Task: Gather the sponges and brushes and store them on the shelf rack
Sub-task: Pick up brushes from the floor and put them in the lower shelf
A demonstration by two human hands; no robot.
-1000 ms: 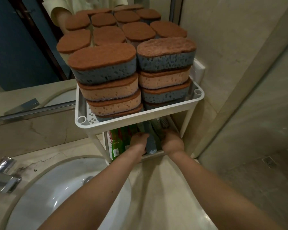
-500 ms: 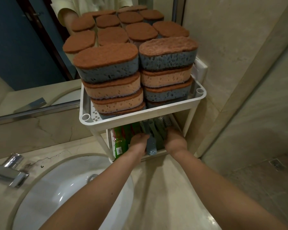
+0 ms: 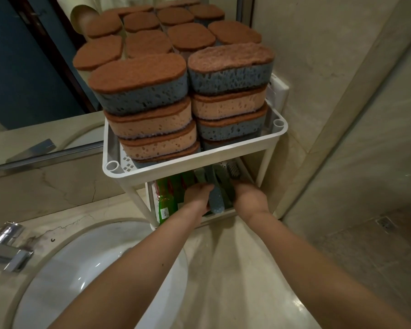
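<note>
A white two-tier shelf rack (image 3: 195, 162) stands on the counter against the mirror. Its top tier holds two stacks of brown-topped sponges (image 3: 142, 100), grey and orange. In the lower tier lie several brushes; a grey brush handle (image 3: 216, 200) sticks out toward me, with darker green handles (image 3: 226, 184) beside it. My left hand (image 3: 197, 194) reaches into the lower tier at the left of the grey handle, fingers curled against it. My right hand (image 3: 248, 198) is at the right of the handles, fingers curled and hidden among them. Which brush each hand holds is unclear.
Green bottles (image 3: 165, 200) fill the left of the lower tier. A white basin (image 3: 57, 281) lies in the counter at the lower left, with a chrome tap (image 3: 5, 248) beside it. The mirror doubles the sponges. A tiled wall and shower floor (image 3: 365, 245) are at the right.
Both hands stay at the brush handles in the lower tier. The view has shifted slightly, so the rack sits a little further right.
</note>
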